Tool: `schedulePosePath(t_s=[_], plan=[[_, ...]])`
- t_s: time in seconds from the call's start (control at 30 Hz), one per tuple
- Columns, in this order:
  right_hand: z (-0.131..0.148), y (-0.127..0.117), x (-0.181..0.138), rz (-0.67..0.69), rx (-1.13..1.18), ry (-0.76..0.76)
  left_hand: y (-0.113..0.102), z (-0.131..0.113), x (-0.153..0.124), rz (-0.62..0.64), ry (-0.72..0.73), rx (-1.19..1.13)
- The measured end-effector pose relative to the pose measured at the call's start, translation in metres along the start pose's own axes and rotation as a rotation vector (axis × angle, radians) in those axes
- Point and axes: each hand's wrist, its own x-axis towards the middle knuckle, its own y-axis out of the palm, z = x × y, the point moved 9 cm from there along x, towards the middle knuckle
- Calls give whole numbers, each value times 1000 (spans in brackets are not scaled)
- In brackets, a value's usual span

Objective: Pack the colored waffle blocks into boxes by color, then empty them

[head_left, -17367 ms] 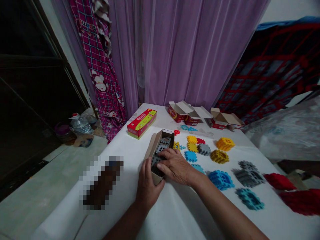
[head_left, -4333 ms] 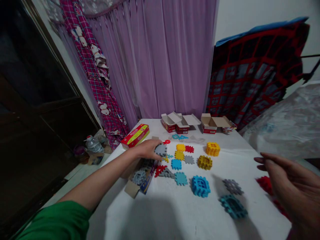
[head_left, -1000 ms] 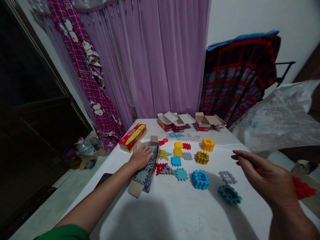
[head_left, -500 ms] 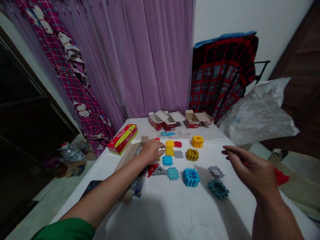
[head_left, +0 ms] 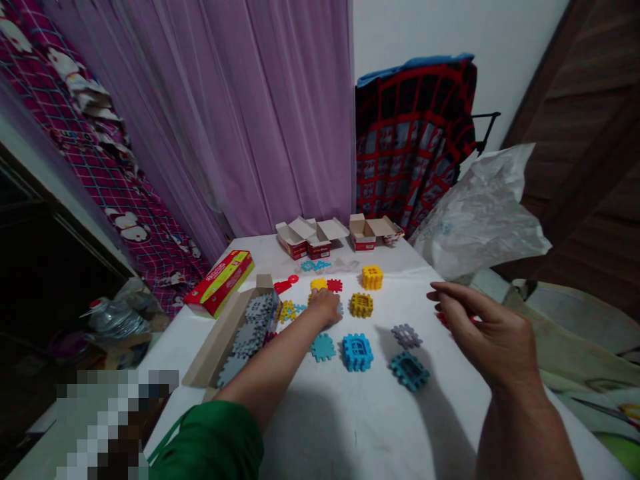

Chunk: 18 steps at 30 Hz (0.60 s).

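Observation:
My left hand reaches down among flat notched plastic tiles, fingers curled with the tips hidden; what they hold, if anything, I cannot make out. Around it lie a yellow tile, a red tile and a turquoise tile. My right hand hovers at the table's right side, fingers stretched forward and holding nothing that I can see. Partly hidden red pieces show beneath it. Nearby are a grey window tile, a dark teal piece and a blue block.
An open carton of grey tiles stands left, beside a red-and-yellow box. Small opened boxes line the back edge. A yellow block and a darker yellow block sit mid-table. A plastic bag is at the right.
My left hand has moved right, from beside the carton onto the tiles, uncovering the grey tiles in the carton. The view has turned right. My right hand keeps nearly the same pose.

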Motion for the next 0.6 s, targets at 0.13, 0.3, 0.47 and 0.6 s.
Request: schedulePosePath(t_s=[0.13,0.3,0.47,0.6], plan=[[3,-5,1,-13,-29,-15,-2,0,-2,-6,-27,-22],[9,-9,4,-15,-100,-52,-19,-1,-14,-100,32,-81],[14,-3,4,4,-103,-70,-53,10,-36,-207,98,-164],[18,8,3,66,-104,-88,-83,48,-70,-305,80,-194]])
